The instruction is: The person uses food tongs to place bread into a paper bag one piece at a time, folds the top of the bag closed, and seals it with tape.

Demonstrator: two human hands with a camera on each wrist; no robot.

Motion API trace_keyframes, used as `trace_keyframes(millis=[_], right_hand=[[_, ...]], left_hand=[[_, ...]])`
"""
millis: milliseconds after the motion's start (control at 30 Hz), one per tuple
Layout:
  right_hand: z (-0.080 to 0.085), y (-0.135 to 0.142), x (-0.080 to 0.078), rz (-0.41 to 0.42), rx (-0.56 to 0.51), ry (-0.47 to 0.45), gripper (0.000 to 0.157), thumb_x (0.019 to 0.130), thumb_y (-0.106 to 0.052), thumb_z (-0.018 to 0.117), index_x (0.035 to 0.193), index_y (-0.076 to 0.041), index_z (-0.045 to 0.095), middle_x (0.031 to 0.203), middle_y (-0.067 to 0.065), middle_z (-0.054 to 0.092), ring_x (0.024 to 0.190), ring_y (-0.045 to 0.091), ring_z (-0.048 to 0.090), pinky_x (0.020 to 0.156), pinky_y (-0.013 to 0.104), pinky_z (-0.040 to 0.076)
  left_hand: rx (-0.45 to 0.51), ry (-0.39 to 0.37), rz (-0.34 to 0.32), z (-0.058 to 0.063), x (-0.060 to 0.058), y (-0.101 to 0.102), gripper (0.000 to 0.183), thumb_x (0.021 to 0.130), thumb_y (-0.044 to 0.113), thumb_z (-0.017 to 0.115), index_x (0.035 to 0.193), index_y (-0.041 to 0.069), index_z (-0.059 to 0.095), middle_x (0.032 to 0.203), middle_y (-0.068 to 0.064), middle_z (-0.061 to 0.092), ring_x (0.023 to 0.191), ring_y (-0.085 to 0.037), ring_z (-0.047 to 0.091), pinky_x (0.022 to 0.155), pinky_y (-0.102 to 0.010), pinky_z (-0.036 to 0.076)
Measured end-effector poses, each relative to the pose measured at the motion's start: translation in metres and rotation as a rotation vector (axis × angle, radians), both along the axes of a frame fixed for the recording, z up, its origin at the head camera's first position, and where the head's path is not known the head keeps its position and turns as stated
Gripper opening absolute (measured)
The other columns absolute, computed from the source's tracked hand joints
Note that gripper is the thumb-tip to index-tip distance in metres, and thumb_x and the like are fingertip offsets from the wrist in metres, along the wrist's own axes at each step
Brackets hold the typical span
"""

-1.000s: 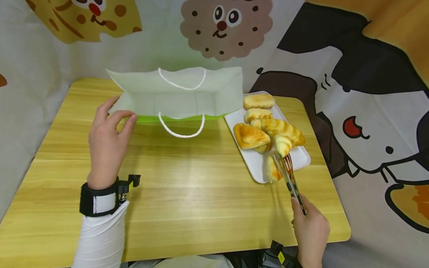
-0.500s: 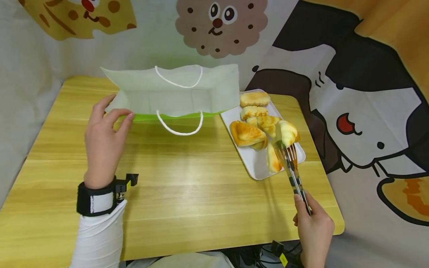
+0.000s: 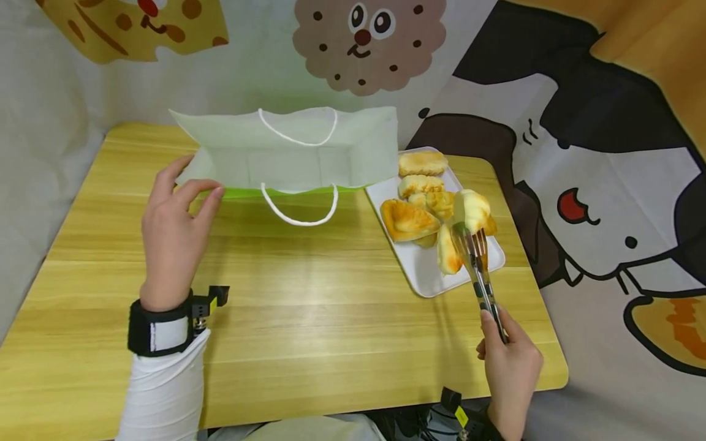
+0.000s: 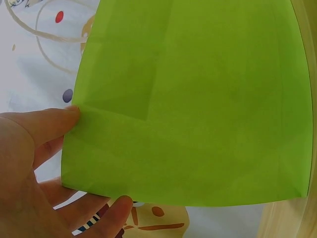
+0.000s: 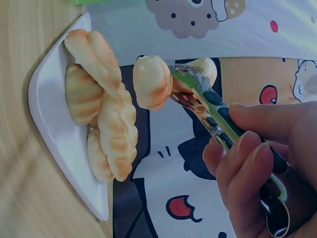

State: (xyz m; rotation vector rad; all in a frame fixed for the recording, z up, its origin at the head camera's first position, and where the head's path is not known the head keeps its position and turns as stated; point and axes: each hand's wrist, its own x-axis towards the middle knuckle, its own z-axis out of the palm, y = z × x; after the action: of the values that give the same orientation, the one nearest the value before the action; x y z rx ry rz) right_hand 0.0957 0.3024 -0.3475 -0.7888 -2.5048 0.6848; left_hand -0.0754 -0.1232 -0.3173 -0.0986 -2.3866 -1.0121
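My left hand (image 3: 173, 239) holds the near left corner of an upright paper bag (image 3: 287, 165), its thumb and fingers at the rim. The bag's mouth is wide, with a pale inside and two white cord handles; its green outside (image 4: 198, 99) fills the left wrist view. My right hand (image 3: 513, 361) grips metal food tongs (image 3: 484, 294) with one forked side and one flat side. A bread roll (image 5: 152, 82) is pinched in the tongs' tips, raised above the white tray (image 3: 427, 285). Part of the roll is hidden behind the tongs.
Several other breads (image 3: 410, 220) lie piled on the tray, right of the bag. All stand on a wooden table (image 3: 309, 324) against a printed cloth backdrop (image 3: 254, 49). The bag's right side overlaps the tray's left edge in the head view.
The tongs have lifted the roll off the pile, and it now hangs above the tray's right part. My left hand keeps its place on the bag.
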Motion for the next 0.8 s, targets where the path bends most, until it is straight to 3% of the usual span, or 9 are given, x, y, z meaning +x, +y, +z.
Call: trace_keyframes(millis=[400,800], right_hand=[[-0.013,0.003,-0.01,0.026,-0.027,-0.123,0.041,0.093,-0.038,0.059,0.118,-0.007,0.067,0.054,0.009,0.062,0.035,0.008,0.049,0.032,0.027,0.034],[-0.022,0.009,-0.012,0.029,-0.007,-0.082,0.035,0.093,-0.031,0.061,0.114,-0.005,0.069,0.064,0.011,0.065,0.034,0.007,0.049,0.029,0.022,0.034]], left_hand=[[0.008,-0.015,0.004,0.002,0.001,-0.002,0.025,0.088,0.019,0.068,0.097,-0.003,0.071,0.138,-0.011,0.049,0.124,-0.028,0.045,0.095,-0.056,0.042],[0.005,-0.008,-0.008,0.002,0.002,0.001,0.025,0.088,0.018,0.068,0.097,-0.004,0.071,0.137,-0.011,0.05,0.123,-0.028,0.045,0.096,-0.055,0.042]])
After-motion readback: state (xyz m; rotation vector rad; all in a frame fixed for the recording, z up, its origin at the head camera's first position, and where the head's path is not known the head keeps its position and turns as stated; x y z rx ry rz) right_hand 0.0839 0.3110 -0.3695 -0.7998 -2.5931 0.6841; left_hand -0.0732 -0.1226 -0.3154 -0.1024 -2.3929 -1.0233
